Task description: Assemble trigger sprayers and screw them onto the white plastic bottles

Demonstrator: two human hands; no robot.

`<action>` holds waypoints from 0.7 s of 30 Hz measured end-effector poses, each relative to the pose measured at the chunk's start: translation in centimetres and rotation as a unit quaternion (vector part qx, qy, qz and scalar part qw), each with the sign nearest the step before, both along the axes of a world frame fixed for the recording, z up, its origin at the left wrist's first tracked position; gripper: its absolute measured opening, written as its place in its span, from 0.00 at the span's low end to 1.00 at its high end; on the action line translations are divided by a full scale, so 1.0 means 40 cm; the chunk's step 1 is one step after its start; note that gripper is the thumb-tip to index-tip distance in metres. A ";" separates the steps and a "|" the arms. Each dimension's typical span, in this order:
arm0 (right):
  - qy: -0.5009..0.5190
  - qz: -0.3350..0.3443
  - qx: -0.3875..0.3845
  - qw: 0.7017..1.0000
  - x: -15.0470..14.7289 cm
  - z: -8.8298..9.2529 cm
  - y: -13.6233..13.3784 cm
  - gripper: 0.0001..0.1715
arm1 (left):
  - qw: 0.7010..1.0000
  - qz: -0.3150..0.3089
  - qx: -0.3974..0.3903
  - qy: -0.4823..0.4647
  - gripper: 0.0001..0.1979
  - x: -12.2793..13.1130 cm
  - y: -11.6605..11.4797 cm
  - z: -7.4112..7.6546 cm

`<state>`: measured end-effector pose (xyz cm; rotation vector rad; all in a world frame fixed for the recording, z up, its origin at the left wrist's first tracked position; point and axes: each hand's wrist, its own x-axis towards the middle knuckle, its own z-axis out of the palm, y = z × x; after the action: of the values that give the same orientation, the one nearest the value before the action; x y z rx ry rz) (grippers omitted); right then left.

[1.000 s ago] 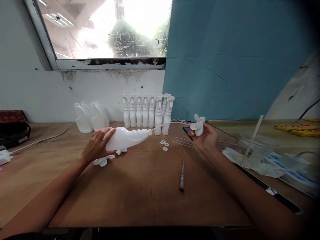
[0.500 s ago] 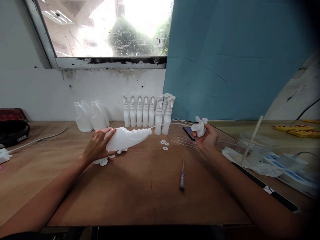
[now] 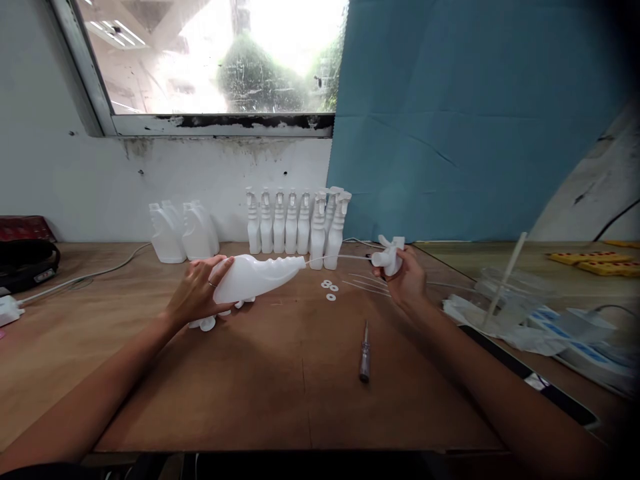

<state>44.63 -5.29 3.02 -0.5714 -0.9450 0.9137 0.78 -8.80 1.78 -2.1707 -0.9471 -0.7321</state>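
My left hand (image 3: 197, 290) is closed around the base of a white plastic bottle (image 3: 255, 277), which lies tilted in the air with its neck toward the right. In my right hand (image 3: 407, 277) is a white trigger sprayer head (image 3: 389, 257), gripped by its body. From the head a thin dip tube (image 3: 345, 257) runs left, its far end at or inside the bottle's mouth. Loose white sprayer parts (image 3: 206, 324) lie on the table below my left hand, partly hidden by it and the bottle.
Several white spray bottles (image 3: 291, 227) stand by the wall, with headless bottles (image 3: 167, 237) to their left. White rings (image 3: 331, 297), thin tubes (image 3: 365, 283) and a screwdriver (image 3: 365, 360) lie on the brown table (image 3: 250, 393). A power strip (image 3: 575, 340) is at the right.
My right hand has brought the trigger sprayer head left and slightly down, nearer the bottle, and the tube's exposed length is shorter. My left hand and the bottle are almost still.
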 end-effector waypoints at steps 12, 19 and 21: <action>-0.198 0.209 -0.027 0.957 -0.172 -0.057 -0.108 0.26 | 0.997 -0.046 -0.033 0.053 0.46 0.063 -0.034 -0.014; -0.306 0.126 -0.001 0.943 -0.158 -0.090 -0.090 0.22 | 0.996 -0.059 -0.025 0.063 0.45 0.070 -0.041 -0.013; -0.322 0.113 -0.002 0.940 -0.160 -0.090 -0.095 0.18 | 0.996 -0.063 -0.015 0.069 0.45 0.073 -0.044 -0.012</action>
<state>38.24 -9.10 -0.57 -0.7991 -1.6254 0.9465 3.70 -10.55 1.31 -2.2913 -0.7606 -0.6215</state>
